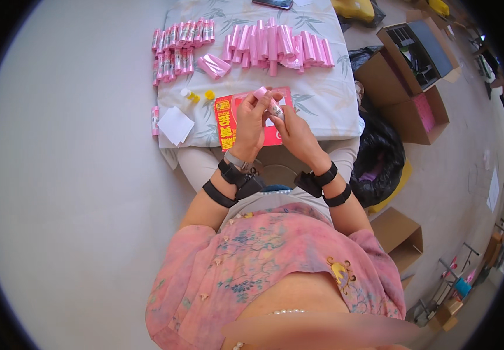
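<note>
Over a red and yellow printed sheet [224, 116] at the table's near edge, both hands hold a slim pink roll [275, 108] with a pale printed label. My left hand [251, 125] closes its fingers round the roll's upper part, by its pink end. Lower down, my right hand [298, 135] grips it near the label. Left of the sheet stands a glue stick [190, 95] with its yellow cap [210, 94] off beside it. White paper slips [175, 125] lie stacked nearby, with a single labelled pink roll [155, 121] next to them.
Labelled pink rolls [174, 64] line the table's far left. Plain pink rolls [256, 44] are piled at the far right, with a wider pink roll [214, 66] between the groups. A phone [273, 3] lies at the back. Cardboard boxes [389, 87] and a black bag [383, 175] stand right.
</note>
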Motion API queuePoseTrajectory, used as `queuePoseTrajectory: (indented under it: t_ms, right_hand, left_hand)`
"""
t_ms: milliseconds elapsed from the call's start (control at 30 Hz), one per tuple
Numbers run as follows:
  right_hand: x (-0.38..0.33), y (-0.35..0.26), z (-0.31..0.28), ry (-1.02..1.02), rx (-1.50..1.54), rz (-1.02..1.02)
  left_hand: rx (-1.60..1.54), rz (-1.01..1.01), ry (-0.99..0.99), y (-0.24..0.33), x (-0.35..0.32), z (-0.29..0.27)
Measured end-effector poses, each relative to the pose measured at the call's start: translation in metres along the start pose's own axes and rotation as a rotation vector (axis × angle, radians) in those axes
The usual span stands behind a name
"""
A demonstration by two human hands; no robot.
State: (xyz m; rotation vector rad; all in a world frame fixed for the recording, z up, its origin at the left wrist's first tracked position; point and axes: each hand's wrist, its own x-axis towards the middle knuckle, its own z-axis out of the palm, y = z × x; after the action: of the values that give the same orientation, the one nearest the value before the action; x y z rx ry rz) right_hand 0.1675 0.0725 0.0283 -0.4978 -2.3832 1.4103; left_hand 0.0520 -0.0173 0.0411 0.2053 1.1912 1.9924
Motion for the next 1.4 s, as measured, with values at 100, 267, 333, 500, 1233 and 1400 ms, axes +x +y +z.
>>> queuePoseTrajectory:
  t_ms: [100,267,333,500,1233,1400]
  right_hand:
    - [0.009,-0.002,0.004,-0.065,0.062,0.125]
    - [0.022,0.008,0.016,-0.118,0.145,0.298]
    - [0.026,0.017,0.021,-0.056,0.157,0.324]
    - [0.043,0.040,0.038,0.048,0.094,0.292]
    - [0.044,0.097,0.008,0.069,0.085,0.382]
    - [0.047,0.096,0.006,0.063,0.088,0.370]
  left_hand:
    - [-0.011,-0.036,0.012,-0.006,0.014,-0.015]
    - [-0.113,0.021,0.149,-0.016,0.028,-0.025]
    - [-0.124,0.015,0.181,-0.022,0.029,-0.031]
    - [0.015,-0.235,0.146,-0.023,0.033,-0.047]
    - [1.683,0.290,0.767,0.185,0.376,-0.321]
    - [1.670,0.345,0.807,0.192,0.380,-0.323]
